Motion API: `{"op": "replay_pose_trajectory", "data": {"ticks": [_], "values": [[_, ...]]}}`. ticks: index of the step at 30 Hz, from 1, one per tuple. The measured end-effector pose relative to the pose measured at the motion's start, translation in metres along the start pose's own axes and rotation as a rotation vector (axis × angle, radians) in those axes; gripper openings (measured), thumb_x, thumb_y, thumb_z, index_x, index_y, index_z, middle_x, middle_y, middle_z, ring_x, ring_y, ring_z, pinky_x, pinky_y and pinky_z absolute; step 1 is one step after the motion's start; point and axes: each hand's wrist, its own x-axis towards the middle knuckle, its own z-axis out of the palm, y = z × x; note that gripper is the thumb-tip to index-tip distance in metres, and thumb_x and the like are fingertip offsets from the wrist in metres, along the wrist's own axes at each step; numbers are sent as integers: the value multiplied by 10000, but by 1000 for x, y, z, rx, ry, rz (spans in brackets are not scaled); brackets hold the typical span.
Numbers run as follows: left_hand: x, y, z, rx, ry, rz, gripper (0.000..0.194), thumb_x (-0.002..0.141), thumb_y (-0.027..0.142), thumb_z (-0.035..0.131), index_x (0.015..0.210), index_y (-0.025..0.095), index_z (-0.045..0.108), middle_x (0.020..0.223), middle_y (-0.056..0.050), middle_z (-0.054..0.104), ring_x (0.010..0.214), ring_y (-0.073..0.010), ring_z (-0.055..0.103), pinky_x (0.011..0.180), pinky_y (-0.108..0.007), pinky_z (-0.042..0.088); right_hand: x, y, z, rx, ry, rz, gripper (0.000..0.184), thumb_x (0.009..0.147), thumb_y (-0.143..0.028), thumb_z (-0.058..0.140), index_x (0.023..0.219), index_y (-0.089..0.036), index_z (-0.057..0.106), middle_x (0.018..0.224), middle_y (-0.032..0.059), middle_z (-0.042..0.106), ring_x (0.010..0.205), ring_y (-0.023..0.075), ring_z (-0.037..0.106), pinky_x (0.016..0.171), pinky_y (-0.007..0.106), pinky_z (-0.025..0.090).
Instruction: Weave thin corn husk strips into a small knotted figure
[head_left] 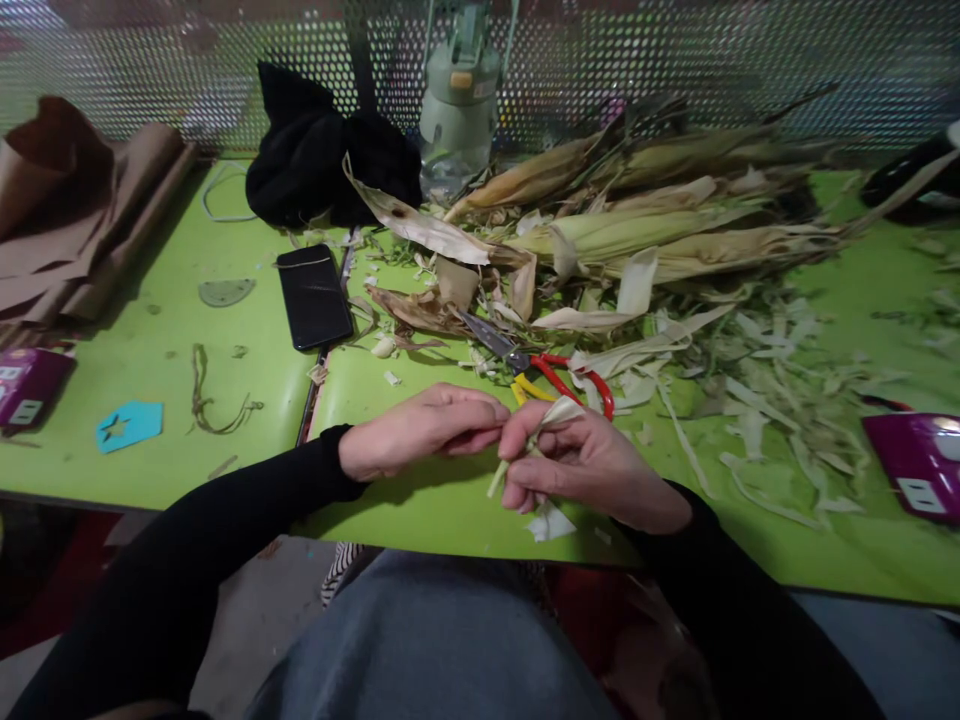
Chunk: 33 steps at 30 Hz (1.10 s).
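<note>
The strip of pale husk is in the right hand, pinched between the thumb and the curled fingers. Its narrow end comes out past the fingertips, down and toward the left, while a wider whitish part stands out above the fingers, near the red handle of the scissors. The grip of this hand is clamped on the strip. The left hand is just beside, with its thumb and forefinger brought together at the tips; whether something thin is between them, I cannot tell.

The right forearm, in a black sleeve, comes from the lower right, and the hand is turned so that the thumb lies on the near side. The left forearm comes from the lower left, the wrist almost straight, the fingers pointing to the right hand. Both hands are above the near part of the green table. Behind them, beyond the scissors, lies the heap of dry husks.
</note>
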Motion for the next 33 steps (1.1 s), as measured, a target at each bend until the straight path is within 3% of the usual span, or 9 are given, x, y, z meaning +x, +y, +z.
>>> {"op": "replay_pose_trajectory", "data": {"ticks": [4,8,12,15,19,22,26,33], "values": [[1,-4,1,-25,24,-7,353,906,355,457,601,183,417,552,50,330,512,-82,273,504,-242,255,-3,0,3,-69,54,13,257,798,-373,758,898,-198,598,682,7,735,548,106,653,474,205,497],[3,-7,-2,-28,-41,9,339,930,357,429,638,187,405,581,52,337,524,-83,279,517,-243,254,-1,5,2,-187,128,-159,233,835,-376,717,972,-222,607,894,24,730,653,116,666,530,235,544],[1,-2,-4,157,-62,23,346,970,357,403,674,180,429,637,47,385,571,-84,319,560,-242,282,1,8,-2,-413,213,-261,210,884,-361,674,1033,-243,583,974,17,674,695,110,659,610,249,541],[-2,1,-5,306,-9,65,329,979,340,397,704,172,463,695,34,452,629,-88,377,597,-239,305,2,8,-4,-428,239,-276,166,914,-364,638,995,-240,562,945,14,646,698,111,657,585,239,512],[-3,2,-7,349,14,79,350,986,368,392,700,174,449,695,37,436,627,-88,370,596,-241,298,3,6,-6,-258,162,-240,201,920,-403,640,953,-233,537,680,-40,627,576,89,578,515,209,446],[-3,2,-6,283,3,56,327,969,339,406,686,177,430,673,39,408,602,-86,356,570,-241,285,3,3,-6,-188,114,-161,260,881,-438,689,909,-220,549,629,-41,644,497,70,498,451,194,386],[-3,1,0,37,-19,-7,365,950,351,407,626,182,398,588,49,341,523,-81,278,520,-251,246,0,0,-2,-143,103,-103,236,828,-339,749,839,-214,549,656,-32,662,518,63,526,446,176,393],[-9,-1,8,-121,32,86,394,934,304,444,578,173,341,578,49,318,524,-70,249,533,-258,230,-9,-1,1,-70,109,-132,148,799,-169,675,816,-220,537,554,-67,611,443,50,492,412,160,365]]}}
